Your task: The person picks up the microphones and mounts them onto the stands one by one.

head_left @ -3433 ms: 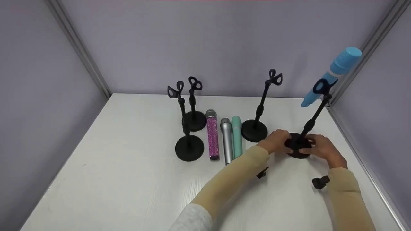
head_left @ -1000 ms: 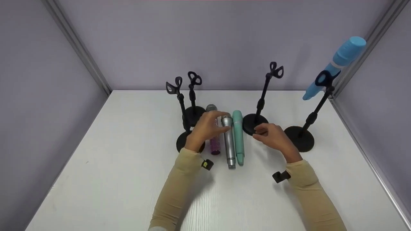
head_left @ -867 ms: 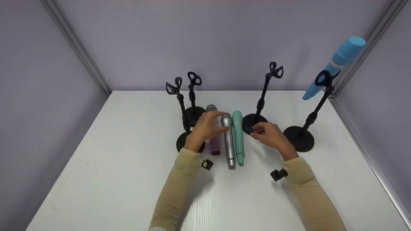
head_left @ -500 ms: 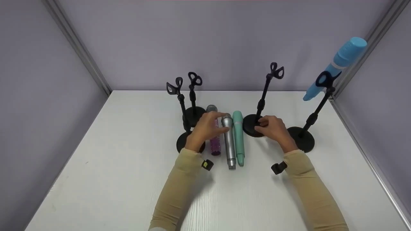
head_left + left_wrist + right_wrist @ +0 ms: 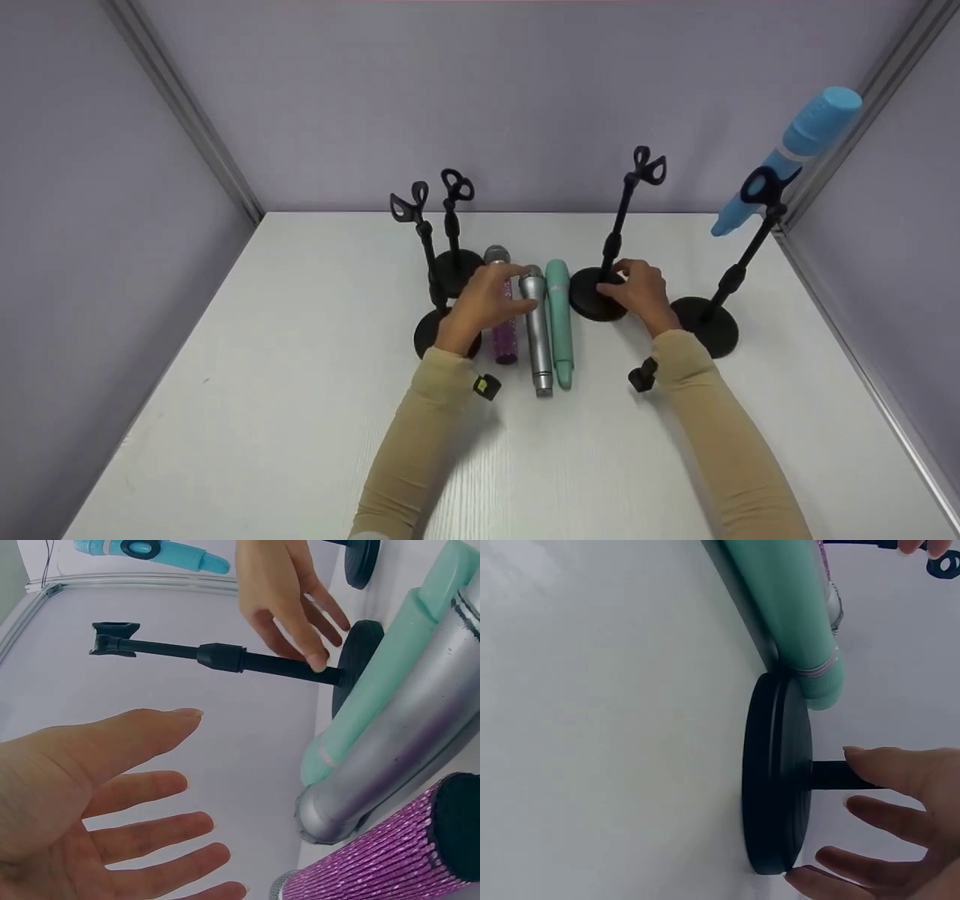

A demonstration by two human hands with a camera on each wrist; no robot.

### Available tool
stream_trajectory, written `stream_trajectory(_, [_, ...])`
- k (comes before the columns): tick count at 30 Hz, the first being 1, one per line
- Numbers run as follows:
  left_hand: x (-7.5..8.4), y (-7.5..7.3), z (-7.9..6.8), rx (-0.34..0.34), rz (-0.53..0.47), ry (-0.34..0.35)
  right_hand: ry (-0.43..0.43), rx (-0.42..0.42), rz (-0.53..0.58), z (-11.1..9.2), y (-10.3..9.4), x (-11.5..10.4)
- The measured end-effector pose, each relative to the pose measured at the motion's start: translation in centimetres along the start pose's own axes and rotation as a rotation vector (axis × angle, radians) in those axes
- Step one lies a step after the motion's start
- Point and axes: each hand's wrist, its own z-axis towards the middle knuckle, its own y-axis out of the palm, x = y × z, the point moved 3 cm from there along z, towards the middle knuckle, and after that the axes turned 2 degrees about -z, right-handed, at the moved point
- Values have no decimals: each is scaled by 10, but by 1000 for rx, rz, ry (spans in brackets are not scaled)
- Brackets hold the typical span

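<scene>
In the head view my left hand (image 5: 484, 304) hovers with thumb and fingers spread over a silver microphone (image 5: 538, 334) and a glittery pink microphone (image 5: 505, 345); the left wrist view finds nothing in its grasp. A teal microphone (image 5: 559, 319) lies alongside them. My right hand (image 5: 641, 289) reaches low around the pole of a black desk microphone stand (image 5: 596, 304). From the right wrist, thumb (image 5: 885, 765) and index finger lie on either side of the pole, and the lower fingers come near the round base. That stand's clip holds no microphone.
Another black stand (image 5: 709, 330) at the right carries a blue microphone (image 5: 817, 127), tilted in its clip. Two more black stands, one at the back (image 5: 459, 270) and one nearer (image 5: 427, 334), are left of the microphones. Pale walls enclose the white table (image 5: 262, 390).
Both hands have left the right-hand stand with the blue microphone. My left hand moved over to the silver microphone and stayed. Over the last second my right hand shifted to the middle stand's pole.
</scene>
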Motion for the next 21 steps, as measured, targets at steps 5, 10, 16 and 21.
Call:
stream_trajectory(5, [0, 14, 3, -32, 19, 12, 21, 50, -6, 4, 6, 1])
stream_trajectory(10, [1, 27, 4, -66, 18, -2, 64, 50, -58, 5, 10, 2])
stream_trajectory(16, [2, 27, 3, -66, 33, -20, 62, 55, -63, 5, 9, 2])
stream_trajectory(21, [2, 27, 4, -77, 3, -31, 58, 25, -53, 1, 7, 5])
